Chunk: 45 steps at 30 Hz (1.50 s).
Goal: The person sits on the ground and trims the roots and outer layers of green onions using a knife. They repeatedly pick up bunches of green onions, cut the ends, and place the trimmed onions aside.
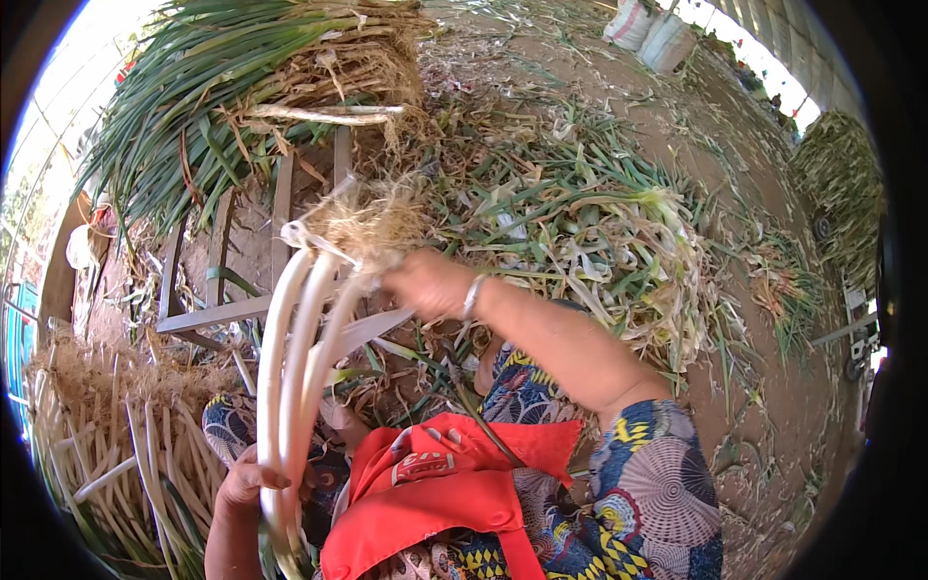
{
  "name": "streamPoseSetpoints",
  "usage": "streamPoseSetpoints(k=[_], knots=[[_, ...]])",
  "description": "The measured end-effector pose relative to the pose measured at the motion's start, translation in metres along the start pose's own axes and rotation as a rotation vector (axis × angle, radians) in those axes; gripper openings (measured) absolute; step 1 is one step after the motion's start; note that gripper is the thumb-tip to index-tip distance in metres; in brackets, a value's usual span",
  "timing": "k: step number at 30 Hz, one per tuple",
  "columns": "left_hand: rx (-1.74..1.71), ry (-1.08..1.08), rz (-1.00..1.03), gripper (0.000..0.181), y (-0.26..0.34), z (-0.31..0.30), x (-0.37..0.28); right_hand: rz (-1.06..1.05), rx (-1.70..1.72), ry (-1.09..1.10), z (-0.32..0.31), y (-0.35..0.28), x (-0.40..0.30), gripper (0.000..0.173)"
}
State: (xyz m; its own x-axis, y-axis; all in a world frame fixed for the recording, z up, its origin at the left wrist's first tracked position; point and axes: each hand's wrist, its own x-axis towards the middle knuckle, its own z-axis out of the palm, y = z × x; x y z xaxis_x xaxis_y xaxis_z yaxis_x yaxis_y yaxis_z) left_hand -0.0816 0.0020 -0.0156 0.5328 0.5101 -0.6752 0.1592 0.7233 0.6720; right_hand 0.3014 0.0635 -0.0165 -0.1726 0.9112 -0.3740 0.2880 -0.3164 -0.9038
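Observation:
Several long white green-onion stalks [292,355] stand before me, roots up. My left hand [255,475] grips them low down, near the bottom left. At the root end, my right hand [428,283], with a bracelet on its wrist, has its fingers closed at the tangled roots [377,217] and a pale outer leaf [370,330] trails below it. Blur hides exactly which strand the fingers pinch. A red apron [435,500] covers my lap.
Untrimmed green onions [239,87] lie heaped on a metal frame [217,315] at upper left. White stalks [159,449] stand bundled at lower left. Peeled leaves [616,254] cover the ground to the right. Filled sacks [663,43] stand at the far top right.

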Motion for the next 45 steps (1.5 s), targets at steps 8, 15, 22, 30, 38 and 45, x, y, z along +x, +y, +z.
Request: streamPoseSetpoints(k=[8,15,22,30,38,45], knots=[[0.063,-0.349,-0.099,0.057,-0.016,0.013,0.041,0.158,-0.940,1.099,-0.302,0.115,-0.089,0.027],[-0.042,-0.305,-0.143,0.065,-0.030,0.006,0.055,-0.041,-0.469,1.067,-0.252,0.088,-0.097,0.053],[-0.024,-0.277,-0.104,0.063,-0.018,0.012,0.041,-0.054,0.069,0.609,0.045,0.041,-0.006,0.067],[-0.171,-0.248,-0.069,0.054,-0.038,0.027,0.014,-0.307,-0.953,0.697,0.003,0.068,0.023,0.040],[-0.220,-0.411,-0.026,0.060,-0.070,0.013,0.020,0.437,-1.283,1.135,-0.234,0.082,-0.067,0.022],[-0.567,-0.444,-0.131,0.068,-0.082,-0.005,0.033,-0.202,-0.130,0.690,-0.090,0.069,-0.026,0.079]])
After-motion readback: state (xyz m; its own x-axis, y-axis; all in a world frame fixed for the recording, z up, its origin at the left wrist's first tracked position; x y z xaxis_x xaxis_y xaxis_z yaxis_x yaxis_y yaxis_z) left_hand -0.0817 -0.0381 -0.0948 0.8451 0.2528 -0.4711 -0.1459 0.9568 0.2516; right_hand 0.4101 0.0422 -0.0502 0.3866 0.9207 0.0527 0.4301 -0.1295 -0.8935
